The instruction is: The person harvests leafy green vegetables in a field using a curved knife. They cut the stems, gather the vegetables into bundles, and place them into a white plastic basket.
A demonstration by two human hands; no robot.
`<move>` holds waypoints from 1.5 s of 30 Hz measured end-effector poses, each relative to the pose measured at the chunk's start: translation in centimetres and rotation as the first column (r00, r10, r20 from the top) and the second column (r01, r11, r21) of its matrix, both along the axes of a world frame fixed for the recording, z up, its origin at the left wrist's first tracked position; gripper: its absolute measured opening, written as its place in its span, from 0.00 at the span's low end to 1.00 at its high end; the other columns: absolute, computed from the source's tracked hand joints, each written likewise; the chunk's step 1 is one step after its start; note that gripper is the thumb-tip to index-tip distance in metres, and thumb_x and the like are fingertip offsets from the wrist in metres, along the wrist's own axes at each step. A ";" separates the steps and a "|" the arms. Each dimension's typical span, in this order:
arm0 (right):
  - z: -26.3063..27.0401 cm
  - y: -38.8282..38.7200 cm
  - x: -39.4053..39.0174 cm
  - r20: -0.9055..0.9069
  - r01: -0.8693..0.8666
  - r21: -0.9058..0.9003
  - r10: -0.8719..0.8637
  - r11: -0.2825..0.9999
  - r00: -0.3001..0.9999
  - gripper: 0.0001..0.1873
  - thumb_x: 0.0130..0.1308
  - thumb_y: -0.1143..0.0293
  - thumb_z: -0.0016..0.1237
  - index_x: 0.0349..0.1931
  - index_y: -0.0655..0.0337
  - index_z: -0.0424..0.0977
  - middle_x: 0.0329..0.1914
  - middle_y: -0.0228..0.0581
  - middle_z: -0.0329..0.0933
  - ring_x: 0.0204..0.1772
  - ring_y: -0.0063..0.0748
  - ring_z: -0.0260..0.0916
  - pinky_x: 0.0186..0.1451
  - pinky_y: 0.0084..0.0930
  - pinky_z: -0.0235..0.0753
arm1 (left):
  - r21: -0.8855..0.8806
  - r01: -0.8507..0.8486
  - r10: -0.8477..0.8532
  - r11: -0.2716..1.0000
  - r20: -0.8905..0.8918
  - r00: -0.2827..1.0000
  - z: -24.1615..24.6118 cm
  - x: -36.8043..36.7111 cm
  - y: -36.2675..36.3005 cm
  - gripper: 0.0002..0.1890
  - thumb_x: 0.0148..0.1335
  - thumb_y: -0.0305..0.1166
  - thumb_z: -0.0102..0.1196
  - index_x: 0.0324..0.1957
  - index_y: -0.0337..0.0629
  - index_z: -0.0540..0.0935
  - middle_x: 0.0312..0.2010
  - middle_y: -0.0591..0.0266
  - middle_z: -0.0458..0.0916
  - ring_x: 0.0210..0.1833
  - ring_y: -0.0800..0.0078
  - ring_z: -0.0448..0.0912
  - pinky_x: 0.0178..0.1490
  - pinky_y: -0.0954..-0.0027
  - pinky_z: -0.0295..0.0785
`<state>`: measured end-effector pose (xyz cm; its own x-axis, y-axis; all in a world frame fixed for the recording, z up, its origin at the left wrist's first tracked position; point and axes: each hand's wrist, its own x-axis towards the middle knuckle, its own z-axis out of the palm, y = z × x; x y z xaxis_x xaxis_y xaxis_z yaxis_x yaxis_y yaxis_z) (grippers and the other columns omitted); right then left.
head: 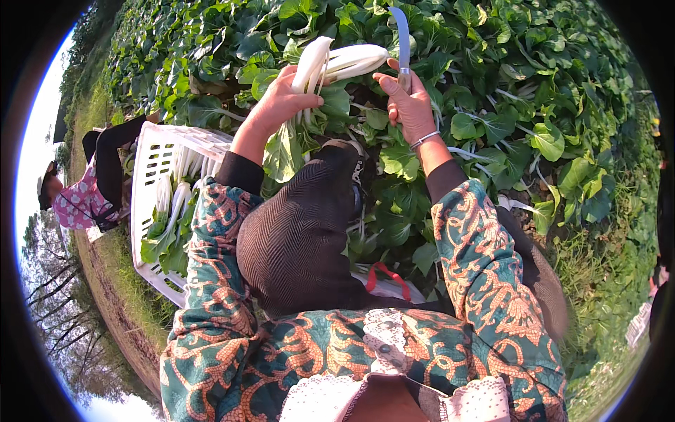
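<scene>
My left hand [285, 100] grips a white-stemmed head of leafy greens [313, 63], its stem base up and its leaves hanging below the hand. Across behind it lies a second white-stemmed head [354, 60], its base close to my right fingertips; whether my left fingers hold it too is hidden. My right hand [408, 100] is closed around the handle of a curved-blade knife [402, 42], with the blade pointing up and away from me. A metal bangle [425, 139] is on my right wrist.
Dense leafy greens [495, 126] grow ahead and to the right. A white plastic crate [153, 132] with harvested greens [176, 203] stands at my left. Past it, a person in a pink patterned top [82, 203] is by the field edge. A red strap [387, 274] lies beneath me.
</scene>
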<state>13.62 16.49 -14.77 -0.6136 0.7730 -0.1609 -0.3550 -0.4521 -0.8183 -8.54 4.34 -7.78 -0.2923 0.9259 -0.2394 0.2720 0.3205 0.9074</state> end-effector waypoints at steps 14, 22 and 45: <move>12.5 2.1 3.4 0.162 0.093 0.314 -0.150 0.945 0.975 0.12 0.60 0.63 0.61 0.39 0.58 0.76 0.25 0.24 0.71 0.20 0.11 0.64 0.15 0.13 0.63 | 0.172 0.366 -0.403 0.915 0.455 0.794 10.5 3.1 1.1 0.31 0.61 0.31 0.56 0.66 0.35 0.66 0.65 0.56 0.69 0.67 0.65 0.69 0.69 0.61 0.63; 12.8 2.4 2.7 -0.023 0.032 0.055 -0.030 0.998 0.999 0.10 0.66 0.63 0.56 0.41 0.55 0.73 0.25 0.23 0.69 0.22 0.16 0.65 0.21 0.17 0.64 | 0.103 0.341 -0.341 0.934 0.530 0.776 8.4 6.0 2.5 0.26 0.63 0.36 0.55 0.61 0.33 0.69 0.51 0.55 0.79 0.50 0.68 0.79 0.56 0.64 0.76; 12.3 -1.7 5.6 0.316 -0.025 0.486 -0.149 0.874 0.937 0.29 0.49 0.56 0.71 0.42 0.64 0.71 0.25 0.25 0.69 0.19 0.13 0.61 0.20 0.15 0.63 | -0.040 0.177 -0.124 0.983 0.563 0.817 6.1 7.3 2.4 0.34 0.69 0.60 0.41 0.59 0.38 0.73 0.39 0.57 0.82 0.37 0.73 0.82 0.41 0.69 0.81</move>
<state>19.26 14.76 -2.43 -0.5378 0.8416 0.0505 -0.0361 0.0369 -0.9987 -1.24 6.77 -1.73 0.0562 0.9151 -0.3992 -0.2186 0.4014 0.8894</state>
